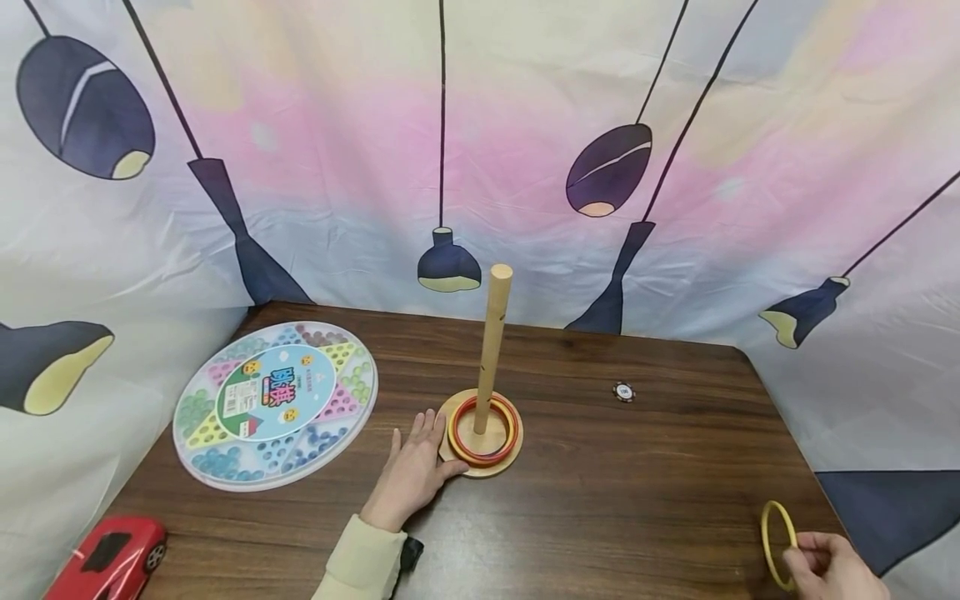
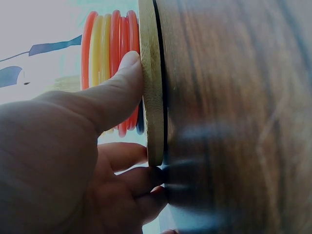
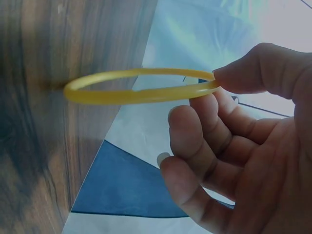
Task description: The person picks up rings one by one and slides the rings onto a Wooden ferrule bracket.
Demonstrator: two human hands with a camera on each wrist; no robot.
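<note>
A wooden ring-toss stand [image 1: 492, 350] has an upright post on a round base [image 2: 152, 97]. Several rings [image 1: 514, 427] in red and yellow, with a dark one lowest, lie stacked around the post. My left hand [image 1: 411, 471] rests at the base's left side, fingers extended along the rim and thumb touching its near edge. Off at the table's right, my right hand [image 1: 836, 571] pinches a yellow ring [image 3: 141, 95] between thumb and fingertips. That ring is held up on edge in the head view, apart from the stand.
At the left lies a round Chinese checkers set [image 1: 288, 462] with marbles under its clear cover. A red toy car [image 1: 112, 558] sits at the near left. One poker chip [image 1: 624, 392] lies right of the stand on the wooden table [image 1: 660, 500]. Printed cloth [image 1: 510, 167] hangs behind.
</note>
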